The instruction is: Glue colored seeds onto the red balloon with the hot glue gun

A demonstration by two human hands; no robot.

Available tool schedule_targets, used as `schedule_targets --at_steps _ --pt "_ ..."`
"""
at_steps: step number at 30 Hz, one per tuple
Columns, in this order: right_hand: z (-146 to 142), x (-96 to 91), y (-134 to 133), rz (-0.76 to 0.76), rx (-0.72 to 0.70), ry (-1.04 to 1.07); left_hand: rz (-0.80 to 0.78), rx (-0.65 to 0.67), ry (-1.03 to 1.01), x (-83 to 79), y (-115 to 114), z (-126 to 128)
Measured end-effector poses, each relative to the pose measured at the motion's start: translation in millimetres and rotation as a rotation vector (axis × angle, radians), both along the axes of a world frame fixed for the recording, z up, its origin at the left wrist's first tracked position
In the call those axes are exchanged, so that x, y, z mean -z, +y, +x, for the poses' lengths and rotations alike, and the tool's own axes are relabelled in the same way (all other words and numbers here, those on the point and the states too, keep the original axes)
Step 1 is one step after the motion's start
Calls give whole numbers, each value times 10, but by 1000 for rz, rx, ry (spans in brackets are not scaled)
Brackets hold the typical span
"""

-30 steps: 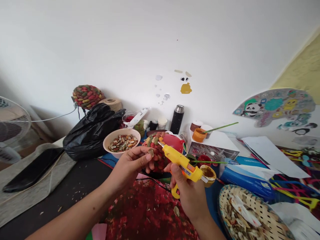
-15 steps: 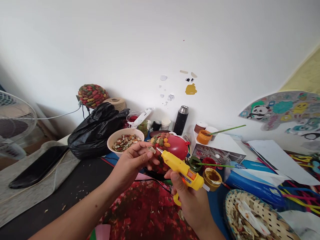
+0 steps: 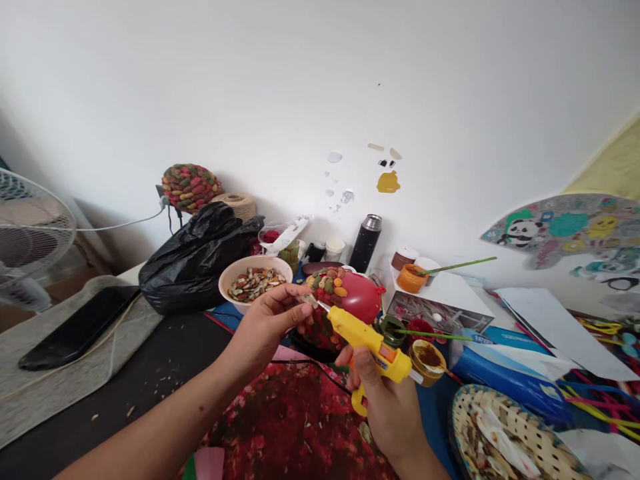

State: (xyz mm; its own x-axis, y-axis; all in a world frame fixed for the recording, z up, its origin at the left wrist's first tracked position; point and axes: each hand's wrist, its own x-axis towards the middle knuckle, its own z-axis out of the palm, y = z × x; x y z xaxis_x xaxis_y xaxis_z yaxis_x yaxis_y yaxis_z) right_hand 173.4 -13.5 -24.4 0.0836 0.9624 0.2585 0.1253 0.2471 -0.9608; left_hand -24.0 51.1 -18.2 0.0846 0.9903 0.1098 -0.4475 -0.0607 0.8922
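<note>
My left hand (image 3: 267, 327) pinches a small pale piece of nutshell (image 3: 311, 300) between thumb and fingers. In my right hand (image 3: 393, 407) is a yellow hot glue gun (image 3: 356, 331), gripped by its handle, with its metal nozzle at the edge of the shell piece. Whether nozzle and shell touch, I cannot tell. Just behind lies a red balloon (image 3: 363, 298), partly covered with green, red and yellow painted shells (image 3: 327, 285); its lower part is hidden by my hands and the gun. A bowl (image 3: 226, 283) of shell pieces stands behind my left hand.
Open paint jars (image 3: 427, 363) and a white box (image 3: 445, 293) stand beyond the gun. A woven basket (image 3: 543, 430) with shell scraps is at the right. A black plastic bag (image 3: 193, 267), a fan (image 3: 35, 233) and a shell-covered ball (image 3: 191, 188) are at the left; a black flask (image 3: 366, 243) stands behind.
The view has shifted slightly. The glue gun's nozzle and the shell piece stay close together, with the shell turned a little in my left fingers.
</note>
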Motion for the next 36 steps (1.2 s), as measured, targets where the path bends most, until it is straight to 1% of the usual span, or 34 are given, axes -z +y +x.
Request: schedule_targets --at_steps 6,11,15,26,36 --pt "-24 54 -11 10 18 0 7 -51 82 20 -8 -25" --pt "-34 68 -9 47 52 -46 25 -54 117 -11 -24 -25" --pt "-43 61 -11 46 81 -72 51 -75 119 -30 -23 -22" --pt "-48 37 -3 97 90 -155 101 -115 164 -44 -52 -19" --pt "-69 1 -15 96 82 -162 114 -104 164 -62 -78 -23"
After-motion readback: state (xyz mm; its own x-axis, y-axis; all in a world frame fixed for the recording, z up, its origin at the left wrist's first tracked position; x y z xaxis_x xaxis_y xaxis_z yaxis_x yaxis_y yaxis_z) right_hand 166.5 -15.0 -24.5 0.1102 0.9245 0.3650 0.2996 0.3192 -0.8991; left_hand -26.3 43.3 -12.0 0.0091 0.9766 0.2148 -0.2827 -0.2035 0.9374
